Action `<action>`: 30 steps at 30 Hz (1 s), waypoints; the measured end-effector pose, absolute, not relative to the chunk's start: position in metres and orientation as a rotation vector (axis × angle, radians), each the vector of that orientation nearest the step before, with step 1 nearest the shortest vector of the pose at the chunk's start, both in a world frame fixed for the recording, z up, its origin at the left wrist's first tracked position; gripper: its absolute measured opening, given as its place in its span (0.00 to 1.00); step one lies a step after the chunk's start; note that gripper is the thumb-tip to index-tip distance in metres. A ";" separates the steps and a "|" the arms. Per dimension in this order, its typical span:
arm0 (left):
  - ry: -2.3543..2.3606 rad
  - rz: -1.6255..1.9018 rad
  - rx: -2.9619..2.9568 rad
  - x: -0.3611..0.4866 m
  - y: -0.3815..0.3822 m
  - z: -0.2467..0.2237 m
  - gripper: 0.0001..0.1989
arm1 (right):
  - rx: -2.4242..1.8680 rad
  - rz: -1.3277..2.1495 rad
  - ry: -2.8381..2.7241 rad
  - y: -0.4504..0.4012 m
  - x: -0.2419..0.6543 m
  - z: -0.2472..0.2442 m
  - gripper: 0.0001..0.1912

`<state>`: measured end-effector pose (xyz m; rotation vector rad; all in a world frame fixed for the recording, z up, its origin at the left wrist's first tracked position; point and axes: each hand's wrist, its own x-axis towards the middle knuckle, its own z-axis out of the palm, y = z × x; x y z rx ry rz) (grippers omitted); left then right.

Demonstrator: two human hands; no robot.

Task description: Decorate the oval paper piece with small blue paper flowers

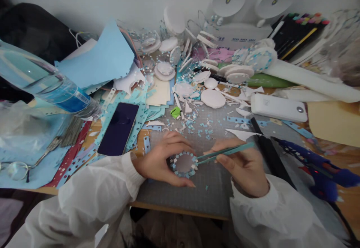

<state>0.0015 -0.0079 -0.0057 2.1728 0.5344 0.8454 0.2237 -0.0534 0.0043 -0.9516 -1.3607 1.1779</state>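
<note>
My left hand [168, 158] curls its thumb and fingers around a small white disc [184, 163] whose rim is dotted with light blue and white paper flowers. Teal tweezers [225, 153] are pinched in my right hand [242, 167], their tips touching the flowered rim at its right side. Whether a flower sits between the tips is too small to tell. Under both hands lies a grey cutting mat [208, 199]. Loose blue and white punched paper flowers [194, 124] are scattered beyond my hands.
A phone [118, 128] and a water bottle [50, 83] are at left. A blue glue gun [317, 165], a black bar [270, 150] and a white power bank [279, 107] lie at right. White discs [213, 98] and flowered pieces crowd the back; a green punch [176, 112] stands mid-table.
</note>
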 end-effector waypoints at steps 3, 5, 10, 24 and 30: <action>0.552 0.875 2.162 0.002 -0.008 -0.004 0.28 | -0.920 1.147 -1.387 -0.053 0.224 0.004 0.05; 0.549 0.894 2.148 0.001 -0.007 -0.003 0.28 | -0.886 1.143 -1.391 -0.052 0.224 0.004 0.07; 0.531 0.939 2.040 0.000 -0.006 -0.003 0.27 | -0.703 1.053 -1.529 -0.048 0.224 0.006 0.10; 0.437 0.841 1.781 -0.003 -0.002 -0.003 0.26 | -0.678 0.940 -1.790 -0.052 0.227 0.018 0.10; 0.323 0.703 1.555 -0.004 0.001 -0.003 0.26 | -0.713 1.184 -1.759 -0.053 0.231 0.027 0.08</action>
